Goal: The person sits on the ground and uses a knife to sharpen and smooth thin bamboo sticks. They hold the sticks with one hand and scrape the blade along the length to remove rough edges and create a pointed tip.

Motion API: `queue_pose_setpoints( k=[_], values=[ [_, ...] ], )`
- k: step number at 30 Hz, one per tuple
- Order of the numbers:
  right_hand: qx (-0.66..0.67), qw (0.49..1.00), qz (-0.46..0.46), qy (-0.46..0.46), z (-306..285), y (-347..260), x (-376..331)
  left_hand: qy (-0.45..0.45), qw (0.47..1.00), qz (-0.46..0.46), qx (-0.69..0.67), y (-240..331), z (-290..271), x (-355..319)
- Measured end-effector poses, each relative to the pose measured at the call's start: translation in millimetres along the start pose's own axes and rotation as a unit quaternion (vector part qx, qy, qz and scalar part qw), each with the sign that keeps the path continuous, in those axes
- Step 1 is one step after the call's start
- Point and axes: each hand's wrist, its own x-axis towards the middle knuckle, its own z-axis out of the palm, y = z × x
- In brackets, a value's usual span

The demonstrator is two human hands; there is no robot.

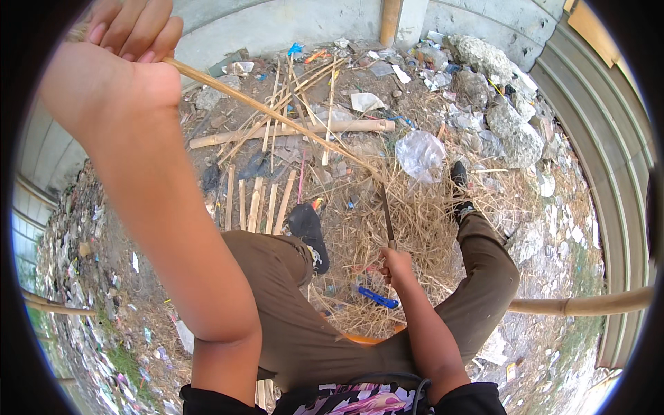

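My left hand [128,45], raised high at the upper left, is closed around one end of a long thin bamboo strip [270,112]. From there the strip slants down to the right, towards the ground between my feet. A knife [387,213] with a narrow dark blade is gripped in my right hand [395,267], low in front of me. Its blade points away from me, and the tip meets or overlaps the strip's lower end; whether they touch I cannot tell. Straw-like bamboo shavings [422,232] lie heaped beneath the blade.
Cut bamboo strips [287,90] rest across a bamboo pole [353,126], with short split pieces [256,204] nearer me. A blue elongated object [377,297] lies between my legs. Rubble chunks [515,131], a clear plastic piece [420,155] and litter surround the spot, below a concrete wall [290,24].
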Motion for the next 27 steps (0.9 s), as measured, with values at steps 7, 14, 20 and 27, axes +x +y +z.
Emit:
queue_pose_setpoints(
  k=[7, 14, 20, 27],
  values=[
    [0.075, 0.992, 0.088, -0.049, 1, 26, 27, 0.089, 0.987, -0.12, 0.055, -54, 4, -8],
    [0.061, 0.997, 0.04, 0.031, 6, 23, 23, 0.156, 0.967, -0.16, 0.125, -156, 15, -47],
    [0.033, 0.984, -0.154, 0.079, 23, -5, -31, 0.208, 0.96, -0.111, 0.149, -224, 1, -36],
    [0.122, 0.879, -0.46, 0.018, 47, -32, -66, 0.208, 0.964, -0.124, 0.107, -225, -11, -33]
  ],
)
